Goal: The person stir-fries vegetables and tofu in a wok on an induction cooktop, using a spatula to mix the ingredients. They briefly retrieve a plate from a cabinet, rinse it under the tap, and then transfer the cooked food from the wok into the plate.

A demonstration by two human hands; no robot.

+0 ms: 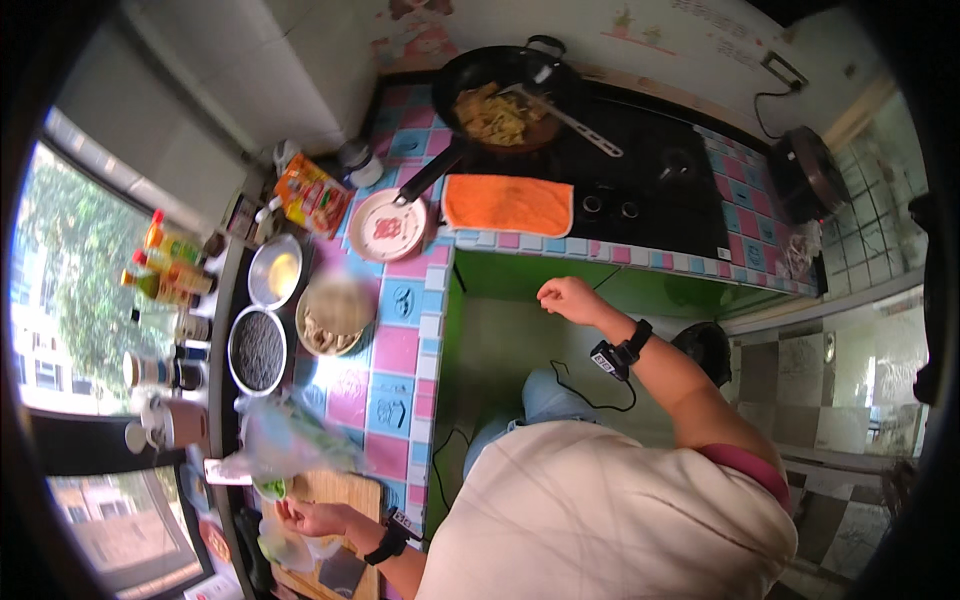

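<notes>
My left hand (307, 517) reaches over the wooden cutting board (352, 491), its fingertips at the near side of a small bowl of chopped greens (271, 487); whether it grips the bowl I cannot tell. Clear plastic containers (289, 547) and a dark flat blade (345, 571) lie on the board beside it. My right hand (570, 298) hangs in the air before the counter's edge, fingers curled, with no object visible in it. Cooked food (499, 116) fills part of a black wok (454, 75) on the stove, and a slotted metal spatula (581, 127) rests in it.
An orange cloth (508, 205) lies before the wok. A patterned plate (388, 225) sits under the wok handle. Metal bowls (257, 351), a bowl of pale food (330, 341) and a plastic bag (300, 439) line the counter. Sauce bottles (176, 259) stand by the window; a cable hangs below.
</notes>
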